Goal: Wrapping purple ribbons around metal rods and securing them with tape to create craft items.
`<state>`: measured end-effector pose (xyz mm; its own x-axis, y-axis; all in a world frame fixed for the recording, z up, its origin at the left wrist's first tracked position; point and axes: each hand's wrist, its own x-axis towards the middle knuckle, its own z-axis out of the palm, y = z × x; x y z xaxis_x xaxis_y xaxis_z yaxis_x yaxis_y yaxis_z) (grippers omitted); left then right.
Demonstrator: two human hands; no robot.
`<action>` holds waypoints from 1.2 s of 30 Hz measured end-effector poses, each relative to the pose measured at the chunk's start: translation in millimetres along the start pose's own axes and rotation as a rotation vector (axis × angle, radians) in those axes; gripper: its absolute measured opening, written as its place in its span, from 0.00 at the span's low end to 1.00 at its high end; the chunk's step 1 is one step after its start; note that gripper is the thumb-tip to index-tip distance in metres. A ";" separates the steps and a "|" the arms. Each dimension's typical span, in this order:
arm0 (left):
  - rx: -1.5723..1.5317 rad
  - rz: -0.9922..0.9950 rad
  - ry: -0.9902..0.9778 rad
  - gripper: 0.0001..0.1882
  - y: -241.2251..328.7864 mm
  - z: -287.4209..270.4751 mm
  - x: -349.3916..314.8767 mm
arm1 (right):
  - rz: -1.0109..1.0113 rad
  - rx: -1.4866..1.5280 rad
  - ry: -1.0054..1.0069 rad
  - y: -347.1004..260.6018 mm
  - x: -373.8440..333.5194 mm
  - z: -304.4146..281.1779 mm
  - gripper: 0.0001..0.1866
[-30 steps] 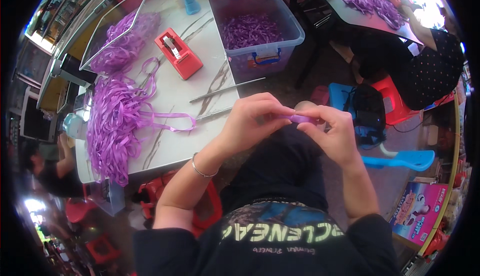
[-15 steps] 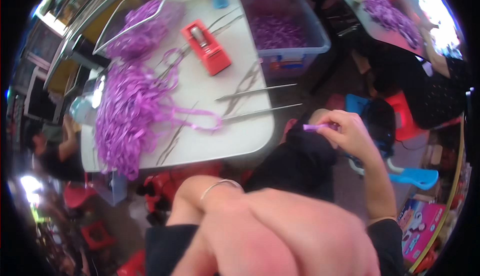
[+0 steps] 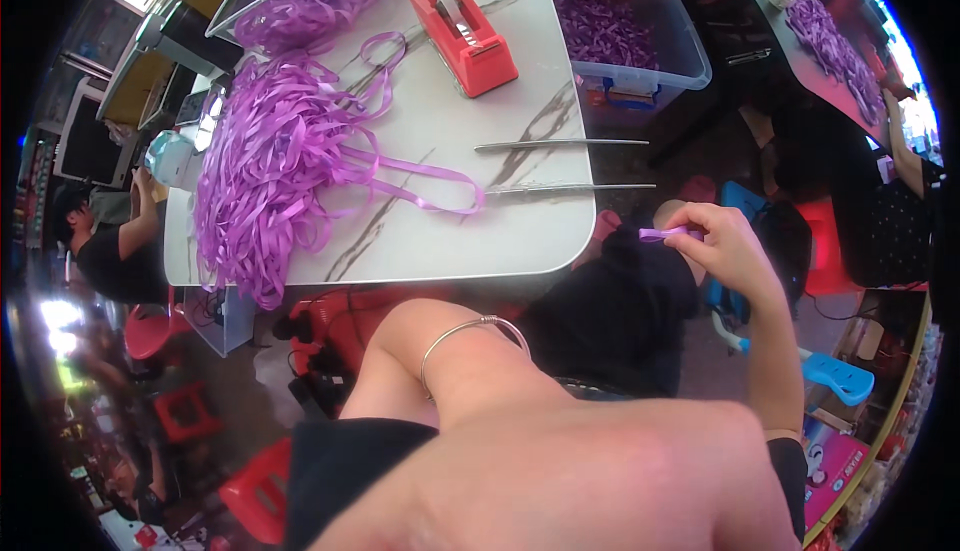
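Out to the right of the table, my right hand (image 3: 725, 246) pinches a short, flat folded loop of purple ribbon (image 3: 655, 235) between thumb and fingers. My left hand (image 3: 580, 461) looms large and close at the bottom, its back towards me and a silver bangle (image 3: 430, 361) on the wrist. Its fingers are hidden, so what they hold does not show. A big heap of looped purple ribbon (image 3: 265, 171) lies on the left of the white table (image 3: 430, 251). One loop reaches right, towards two thin metal rods (image 3: 560, 143) that stick out past the table's edge.
A red tape dispenser (image 3: 465, 41) stands near the table's far side. Beyond the right edge is a clear plastic bin (image 3: 645, 76) of purple ribbon pieces. People sit at left (image 3: 110, 241) and far right (image 3: 880, 191). Red stools (image 3: 255, 496) stand on the floor.
The view has shifted, so the table sits higher in it. My left hand has come round closer, showing more wrist and bangle. The right hand still pinches the folded ribbon.
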<state>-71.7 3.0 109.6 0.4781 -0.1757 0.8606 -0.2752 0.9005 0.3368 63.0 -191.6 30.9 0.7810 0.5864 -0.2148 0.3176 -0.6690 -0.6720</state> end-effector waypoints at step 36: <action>0.252 -0.054 -0.284 0.19 -7.4 -12.9 -18.4 | -0.485 0.199 0.382 -61.6 76.3 5.6 0.09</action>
<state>-67.7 4.6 86.4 0.2571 -0.3550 0.8988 -0.4691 0.7673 0.4372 100.0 -103.2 51.9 0.7223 0.5720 0.3887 0.6050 -0.2501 -0.7560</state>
